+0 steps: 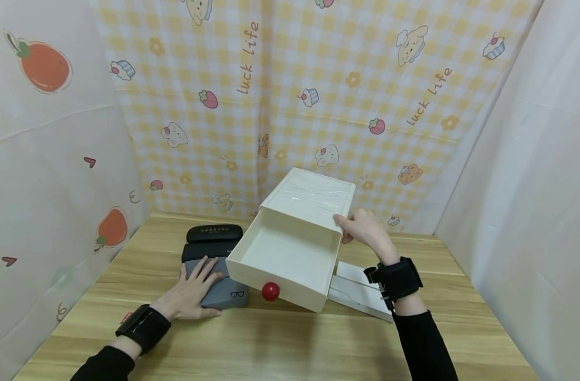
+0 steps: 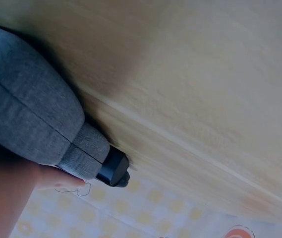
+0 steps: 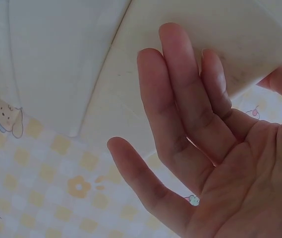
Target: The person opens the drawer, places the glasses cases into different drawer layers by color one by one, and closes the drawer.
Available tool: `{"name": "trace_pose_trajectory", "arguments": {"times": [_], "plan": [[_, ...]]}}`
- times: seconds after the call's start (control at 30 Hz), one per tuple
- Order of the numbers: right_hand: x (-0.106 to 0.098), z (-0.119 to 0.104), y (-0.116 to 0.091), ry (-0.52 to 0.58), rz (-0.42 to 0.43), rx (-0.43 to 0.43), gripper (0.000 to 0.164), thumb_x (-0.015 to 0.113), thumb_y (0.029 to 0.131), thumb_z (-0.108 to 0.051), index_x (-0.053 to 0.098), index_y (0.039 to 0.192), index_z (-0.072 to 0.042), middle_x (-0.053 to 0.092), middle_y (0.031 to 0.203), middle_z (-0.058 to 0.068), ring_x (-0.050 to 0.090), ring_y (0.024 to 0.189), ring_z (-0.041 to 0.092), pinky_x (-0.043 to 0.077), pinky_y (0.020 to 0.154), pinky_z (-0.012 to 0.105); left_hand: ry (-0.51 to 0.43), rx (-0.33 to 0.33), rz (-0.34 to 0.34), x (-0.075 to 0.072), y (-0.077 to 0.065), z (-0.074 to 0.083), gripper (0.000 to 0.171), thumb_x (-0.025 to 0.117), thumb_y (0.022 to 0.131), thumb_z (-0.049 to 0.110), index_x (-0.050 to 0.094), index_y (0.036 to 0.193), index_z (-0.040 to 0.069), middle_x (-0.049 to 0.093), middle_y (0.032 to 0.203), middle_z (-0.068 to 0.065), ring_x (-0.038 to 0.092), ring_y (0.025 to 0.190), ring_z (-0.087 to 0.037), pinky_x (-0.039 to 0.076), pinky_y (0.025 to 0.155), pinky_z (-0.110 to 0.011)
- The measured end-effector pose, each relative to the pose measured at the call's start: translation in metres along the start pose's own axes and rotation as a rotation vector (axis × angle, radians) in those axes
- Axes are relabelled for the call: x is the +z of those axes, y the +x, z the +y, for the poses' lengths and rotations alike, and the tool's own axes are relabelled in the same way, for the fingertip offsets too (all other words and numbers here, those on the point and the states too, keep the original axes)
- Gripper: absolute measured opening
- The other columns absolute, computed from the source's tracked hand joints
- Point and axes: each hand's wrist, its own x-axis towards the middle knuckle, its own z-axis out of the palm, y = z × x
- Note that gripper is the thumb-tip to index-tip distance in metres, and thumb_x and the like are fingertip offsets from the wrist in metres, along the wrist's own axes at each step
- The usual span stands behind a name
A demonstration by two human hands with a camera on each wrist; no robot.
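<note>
Head view, left grip (image 1: pixel 193 290) spread over grey cases (image 1: pixel 227 295), right grip (image 1: pixel 366 230) pinching the edge of a tilted cream box (image 1: pixel 311 194), drawer (image 1: pixel 282 246) out, red knob (image 1: pixel 270 291) on its front.

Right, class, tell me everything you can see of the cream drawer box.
The cream drawer box looks like smooth plastic, with what seems shiny, wrinkled clear film on top. Its drawer is pulled well out, a round, glossy red knob on the front. It is angled, right of the glasses cases; the right hand grips its right edge, thumb on top. Whether it touches the table is unclear.
</note>
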Motion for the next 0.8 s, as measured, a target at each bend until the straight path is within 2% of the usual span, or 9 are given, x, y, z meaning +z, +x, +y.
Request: {"name": "trace_pose_trajectory", "arguments": {"times": [0.2,0.37,0.5,0.8], "plan": [[0.001,0.002,0.000,0.013,-0.001,0.003,0.054,0.046,0.095,-0.047,0.067,0.066,-0.007,0.071,0.068,0.004,0.068,0.063,0.012,0.051,0.084,0.044,0.060,0.080,0.065,-0.001,0.000,0.005,0.074,0.075,0.070,0.054,0.052,0.125,0.010,0.043,0.136,-0.019,0.036,0.127,-0.042,0.028,0.094,-0.077],[0.001,0.002,0.000,0.015,0.003,0.002,0.053,0.046,0.094,-0.047,0.067,0.066,-0.007,0.071,0.068,0.004,0.068,0.062,0.011,0.051,0.083,0.042,0.140,0.108,0.068,-0.004,-0.003,0.010,0.071,0.073,0.073,0.054,0.054,0.125,0.009,0.048,0.129,-0.015,0.043,0.119,-0.035,0.039,0.096,-0.061],[0.001,0.002,0.000,0.014,0.004,-0.002,0.054,0.046,0.094,-0.047,0.067,0.065,-0.007,0.071,0.067,0.003,0.068,0.062,0.011,0.051,0.083,0.042,0.171,0.123,0.090,-0.004,-0.006,0.014,0.071,0.073,0.073,0.054,0.055,0.124,0.009,0.049,0.128,-0.014,0.045,0.114,-0.032,0.039,0.088,-0.050],[0.001,0.003,0.001,0.025,-0.013,0.003,0.054,0.046,0.096,-0.046,0.066,0.066,-0.006,0.071,0.069,0.006,0.068,0.063,0.013,0.051,0.085,0.045,0.142,0.154,0.051,-0.003,-0.011,0.018,0.074,0.071,0.075,0.055,0.053,0.126,0.006,0.051,0.124,-0.016,0.047,0.110,-0.032,0.043,0.088,-0.052]]}}
